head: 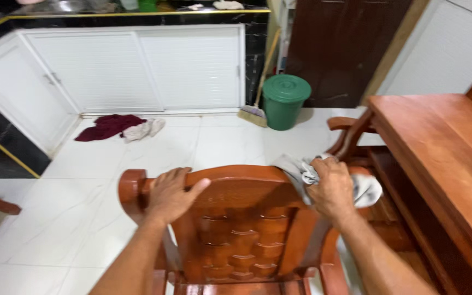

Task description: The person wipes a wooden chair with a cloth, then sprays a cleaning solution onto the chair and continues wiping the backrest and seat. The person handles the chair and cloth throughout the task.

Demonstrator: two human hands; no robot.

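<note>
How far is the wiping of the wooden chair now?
In hand: the right hand presses a grey cloth on the top rail of the wooden chair, while the left hand steadies the rail. The rail looks glossy, but what is already wiped cannot be told. The carved back below is not yet touched.

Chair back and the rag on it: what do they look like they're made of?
Chair back: looks like solid wood, reddish-brown with a glossy varnish; highlights on the carved panel. Rag under the right hand: soft grey woven cloth, crumpled in folds. The left hand grips the top rail.
</note>
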